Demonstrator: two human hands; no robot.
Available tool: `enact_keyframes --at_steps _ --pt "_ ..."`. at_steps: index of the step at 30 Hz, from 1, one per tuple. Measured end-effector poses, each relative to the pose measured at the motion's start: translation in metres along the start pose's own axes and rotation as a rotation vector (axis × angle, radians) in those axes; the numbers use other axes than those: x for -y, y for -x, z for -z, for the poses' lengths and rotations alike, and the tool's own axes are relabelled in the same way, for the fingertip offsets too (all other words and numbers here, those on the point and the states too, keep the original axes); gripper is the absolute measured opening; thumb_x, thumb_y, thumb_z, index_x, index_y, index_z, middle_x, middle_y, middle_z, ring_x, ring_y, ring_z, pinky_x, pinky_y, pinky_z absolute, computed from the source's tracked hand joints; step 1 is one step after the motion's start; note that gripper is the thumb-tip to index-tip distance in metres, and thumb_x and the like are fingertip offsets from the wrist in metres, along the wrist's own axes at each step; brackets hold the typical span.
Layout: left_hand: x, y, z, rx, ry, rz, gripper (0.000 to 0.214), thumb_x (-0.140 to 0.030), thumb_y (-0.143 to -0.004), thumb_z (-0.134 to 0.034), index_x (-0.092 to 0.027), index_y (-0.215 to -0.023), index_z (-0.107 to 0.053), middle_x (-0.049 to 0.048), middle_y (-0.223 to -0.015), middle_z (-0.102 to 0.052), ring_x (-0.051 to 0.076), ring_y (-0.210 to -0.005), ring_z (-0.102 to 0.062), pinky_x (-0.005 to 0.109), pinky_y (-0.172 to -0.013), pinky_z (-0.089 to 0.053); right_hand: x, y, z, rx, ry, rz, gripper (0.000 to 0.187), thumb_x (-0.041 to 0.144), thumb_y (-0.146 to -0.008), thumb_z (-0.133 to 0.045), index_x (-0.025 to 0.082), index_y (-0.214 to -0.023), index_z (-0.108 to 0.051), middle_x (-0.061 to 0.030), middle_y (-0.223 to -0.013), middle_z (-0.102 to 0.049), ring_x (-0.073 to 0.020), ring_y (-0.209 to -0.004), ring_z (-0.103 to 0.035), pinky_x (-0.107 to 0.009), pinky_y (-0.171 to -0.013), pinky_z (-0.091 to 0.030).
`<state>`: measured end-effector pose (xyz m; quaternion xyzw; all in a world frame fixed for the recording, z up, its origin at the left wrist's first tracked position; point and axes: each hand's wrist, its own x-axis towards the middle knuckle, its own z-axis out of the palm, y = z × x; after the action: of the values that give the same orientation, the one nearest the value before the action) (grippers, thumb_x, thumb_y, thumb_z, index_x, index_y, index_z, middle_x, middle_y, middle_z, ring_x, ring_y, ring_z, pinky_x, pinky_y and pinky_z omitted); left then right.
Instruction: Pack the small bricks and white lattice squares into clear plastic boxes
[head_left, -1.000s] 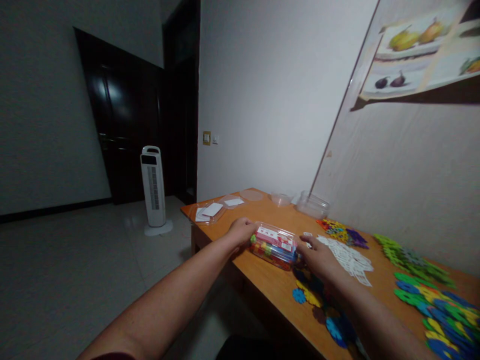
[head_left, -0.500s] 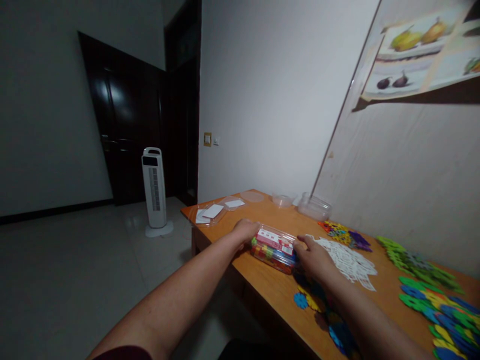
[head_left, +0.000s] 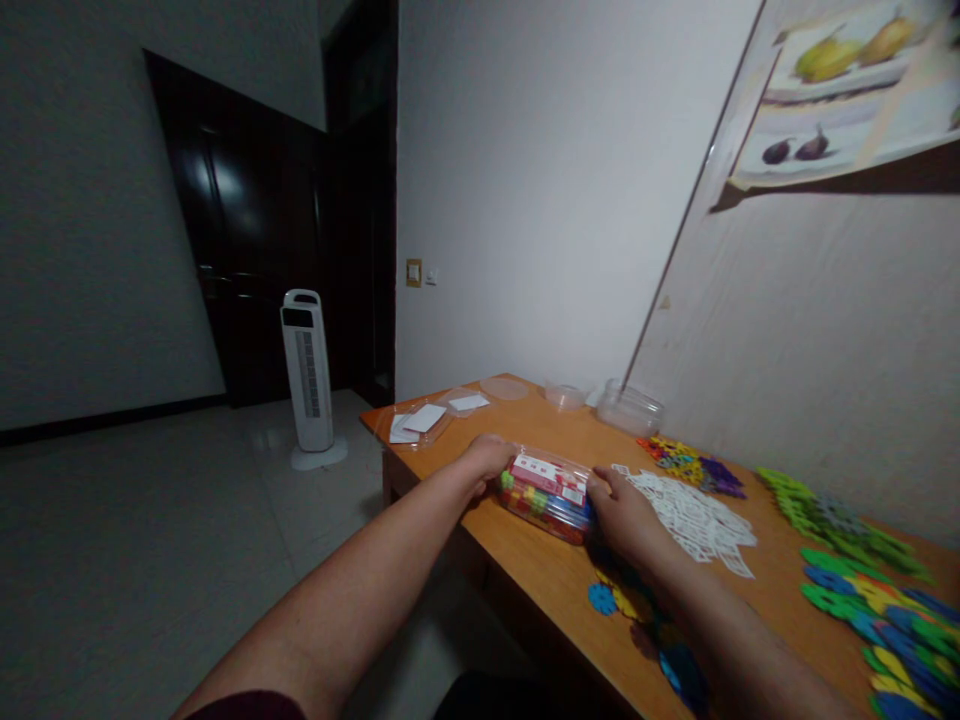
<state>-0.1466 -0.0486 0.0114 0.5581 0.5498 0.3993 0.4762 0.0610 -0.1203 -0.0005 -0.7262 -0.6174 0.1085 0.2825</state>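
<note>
A clear plastic box (head_left: 546, 492) packed with coloured snowflake pieces and topped by a red and white label lies on the wooden table (head_left: 555, 570). My left hand (head_left: 487, 459) grips its left end with curled fingers. My right hand (head_left: 624, 512) clasps the right end, thumb on the lid. Both hands press on the box from opposite sides.
White pieces (head_left: 694, 512) lie in a heap right of the box; coloured ones (head_left: 870, 590) spread along the wall side and under my right arm. Empty clear tubs (head_left: 628, 407) and lids with white cards (head_left: 421, 420) sit at the far end. A white tower fan (head_left: 307, 375) stands on the floor.
Both hands have stayed on the box; my right hand has closed in tighter on its end. The view has shifted slightly.
</note>
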Motion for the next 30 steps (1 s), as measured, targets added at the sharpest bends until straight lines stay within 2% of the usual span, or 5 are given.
enact_keyframes --at_steps 11,17,23,26,30 --pt "0.005 -0.011 -0.001 0.081 0.161 0.039 0.019 -0.019 -0.076 -0.066 -0.015 -0.062 -0.053 -0.0024 -0.052 -0.054 0.009 -0.044 -0.049 0.021 -0.045 -0.034 0.003 -0.001 0.002 0.016 0.045 -0.02 0.055 0.037 -0.095 -0.034 0.008 -0.137 -0.052 -0.0207 -0.126 -0.065 -0.0287 -0.121 -0.059 -0.039 -0.101 -0.043" --pt "0.006 -0.016 0.002 0.118 0.236 0.08 0.013 -0.015 -0.075 -0.062 -0.016 -0.066 -0.052 -0.0021 -0.055 -0.055 0.01 -0.043 -0.05 0.022 -0.043 -0.035 0.002 -0.003 0.006 0.035 0.073 -0.019 0.054 0.037 -0.094 -0.035 0.009 -0.136 -0.054 -0.0203 -0.124 -0.066 -0.0292 -0.121 -0.06 -0.039 -0.101 -0.044" --pt "0.005 -0.01 0.004 0.128 0.24 0.043 0.016 -0.019 -0.074 -0.066 -0.016 -0.067 -0.053 -0.0031 -0.054 -0.055 0.008 -0.044 -0.048 0.019 -0.043 -0.031 -0.003 -0.001 0.01 0.037 0.102 0.002 0.054 0.041 -0.094 -0.035 0.011 -0.133 -0.056 -0.019 -0.122 -0.068 -0.0291 -0.115 -0.063 -0.039 -0.098 -0.046" --pt "0.006 -0.007 0.006 0.128 0.225 0.032 0.017 -0.02 -0.075 -0.067 -0.015 -0.065 -0.055 -0.0028 -0.052 -0.054 0.007 -0.043 -0.045 0.019 -0.043 -0.029 0.002 0.001 0.008 0.022 0.103 0.005 0.053 0.04 -0.094 -0.036 0.012 -0.133 -0.056 -0.0178 -0.122 -0.068 -0.0279 -0.115 -0.063 -0.038 -0.098 -0.045" --pt "0.005 -0.004 0.008 0.127 0.237 0.031 0.018 -0.023 -0.078 -0.067 -0.014 -0.066 -0.057 -0.0016 -0.055 -0.056 0.008 -0.046 -0.048 0.019 -0.045 -0.032 0.009 0.002 0.006 0.024 0.126 0.004 0.054 0.038 -0.094 -0.035 0.009 -0.136 -0.054 -0.02 -0.123 -0.067 -0.0295 -0.117 -0.061 -0.04 -0.099 -0.044"
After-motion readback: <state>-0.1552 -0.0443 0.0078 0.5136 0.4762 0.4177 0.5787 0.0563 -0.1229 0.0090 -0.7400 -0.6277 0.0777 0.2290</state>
